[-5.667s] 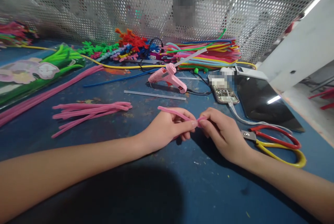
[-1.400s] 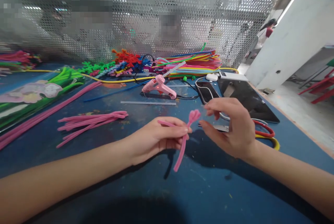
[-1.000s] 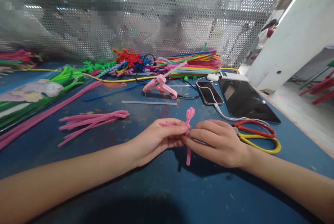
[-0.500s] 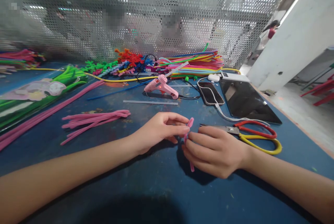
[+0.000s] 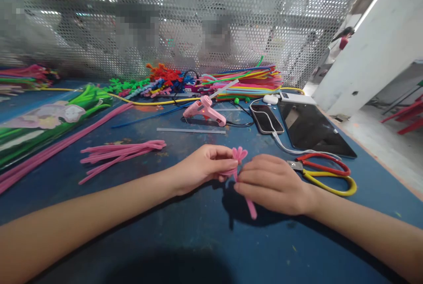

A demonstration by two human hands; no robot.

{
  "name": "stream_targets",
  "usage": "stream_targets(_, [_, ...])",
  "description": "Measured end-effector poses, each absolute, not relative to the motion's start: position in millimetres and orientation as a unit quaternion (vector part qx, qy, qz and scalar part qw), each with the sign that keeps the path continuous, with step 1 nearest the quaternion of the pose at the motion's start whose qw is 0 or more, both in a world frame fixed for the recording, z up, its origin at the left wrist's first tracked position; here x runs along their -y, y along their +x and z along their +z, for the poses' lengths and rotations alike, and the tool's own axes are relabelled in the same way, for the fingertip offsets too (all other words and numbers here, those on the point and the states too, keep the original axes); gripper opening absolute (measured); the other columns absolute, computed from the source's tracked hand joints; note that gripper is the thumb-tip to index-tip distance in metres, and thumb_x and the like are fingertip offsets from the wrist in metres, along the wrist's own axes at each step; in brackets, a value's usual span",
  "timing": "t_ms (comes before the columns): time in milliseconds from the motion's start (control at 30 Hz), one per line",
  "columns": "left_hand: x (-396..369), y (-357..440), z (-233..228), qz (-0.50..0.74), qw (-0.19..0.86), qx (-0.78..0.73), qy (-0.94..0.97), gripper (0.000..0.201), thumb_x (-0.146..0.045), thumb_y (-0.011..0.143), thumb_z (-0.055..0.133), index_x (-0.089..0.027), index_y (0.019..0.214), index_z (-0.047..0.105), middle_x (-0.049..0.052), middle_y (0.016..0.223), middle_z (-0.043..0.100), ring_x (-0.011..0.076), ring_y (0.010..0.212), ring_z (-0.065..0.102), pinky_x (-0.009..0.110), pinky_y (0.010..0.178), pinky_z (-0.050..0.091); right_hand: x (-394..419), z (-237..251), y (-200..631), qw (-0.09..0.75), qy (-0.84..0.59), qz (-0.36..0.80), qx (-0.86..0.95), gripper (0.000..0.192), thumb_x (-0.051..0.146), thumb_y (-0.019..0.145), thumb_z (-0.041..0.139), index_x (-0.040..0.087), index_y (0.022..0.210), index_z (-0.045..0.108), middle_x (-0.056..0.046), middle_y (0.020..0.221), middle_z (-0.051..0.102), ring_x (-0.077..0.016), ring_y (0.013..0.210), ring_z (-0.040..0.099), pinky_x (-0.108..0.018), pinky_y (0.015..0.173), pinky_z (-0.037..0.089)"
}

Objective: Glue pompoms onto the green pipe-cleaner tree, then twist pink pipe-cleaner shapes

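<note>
A pink pipe cleaner [image 5: 238,155] is pinched between both my hands just above the blue table [image 5: 198,240]. Its top is bent into small loops and its tail hangs down below my fingers. My left hand [image 5: 203,167] grips it from the left with thumb and fingertips. From the right, my right hand [image 5: 271,182] closes its fingers around the stem under the loops.
A bundle of bent pink pipe cleaners [image 5: 122,151] lies to the left. A pink glue gun [image 5: 205,110] and a glue stick [image 5: 191,130] sit behind. Red and yellow scissors [image 5: 327,176], a phone [image 5: 266,118] and a tablet [image 5: 313,132] lie right. Coloured pipe cleaners [image 5: 244,82] line the mesh wall.
Over the last seconds the straight pink pipe cleaner got folded and twisted into loops at its top. My right hand let go briefly, then returned to grip the stem.
</note>
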State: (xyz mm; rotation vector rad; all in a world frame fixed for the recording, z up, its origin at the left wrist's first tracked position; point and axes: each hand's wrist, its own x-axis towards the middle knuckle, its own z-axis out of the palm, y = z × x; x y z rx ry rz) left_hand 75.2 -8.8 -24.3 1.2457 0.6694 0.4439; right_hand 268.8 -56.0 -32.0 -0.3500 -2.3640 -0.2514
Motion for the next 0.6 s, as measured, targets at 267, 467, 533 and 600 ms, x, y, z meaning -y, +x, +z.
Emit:
stream_targets(267, [4.2,73.6,-30.2,0.222,0.786,-0.274,0.509,0.022,-0.028,0.073,0.072,-0.011,0.071,0.057,-0.003,0.057,0.048,0.0061,0.054,0.043,0.019,0.053,0.034,53.5,-30.8,268.8,0.475,-0.284,0.058,0.831,0.015,0.008,0.076,0.059,0.019,0.086,0.06,-0.003,0.075,0.067,-0.0135,0.07,0.06,-0.029,0.066,0.05])
stream_targets(467, [9.9,78.6,-29.9,0.229,0.785,-0.291,0.497,0.028,-0.03,0.066,0.077,-0.012,0.067,0.055,-0.003,0.054,0.051,0.006,0.049,0.042,0.021,0.05,0.032,48.2,-34.8,270.8,0.477,-0.286,-0.031,0.83,0.012,0.009,0.075,0.062,0.018,0.083,0.062,-0.003,0.071,0.068,-0.0135,0.065,0.06,-0.027,0.061,0.048])
stream_targets(533, [13.3,80.7,-29.5,0.24,0.784,-0.29,0.494,0.03,-0.03,0.063,0.079,-0.013,0.064,0.053,-0.004,0.053,0.052,0.0057,0.048,0.042,0.021,0.048,0.03,47.9,-36.1,270.4,0.474,-0.29,-0.038,0.831,0.01,0.01,0.075,0.063,0.017,0.082,0.063,-0.003,0.069,0.068,-0.0136,0.064,0.06,-0.027,0.061,0.048])
stream_targets(600, [16.0,82.2,-29.3,0.253,0.785,-0.284,0.489,0.032,-0.028,0.061,0.08,-0.013,0.063,0.052,-0.004,0.052,0.053,0.0052,0.047,0.042,0.02,0.047,0.029,49.2,-36.5,268.9,0.473,-0.294,-0.031,0.83,0.008,0.011,0.076,0.062,0.017,0.081,0.063,-0.003,0.069,0.068,-0.0136,0.064,0.06,-0.027,0.06,0.048])
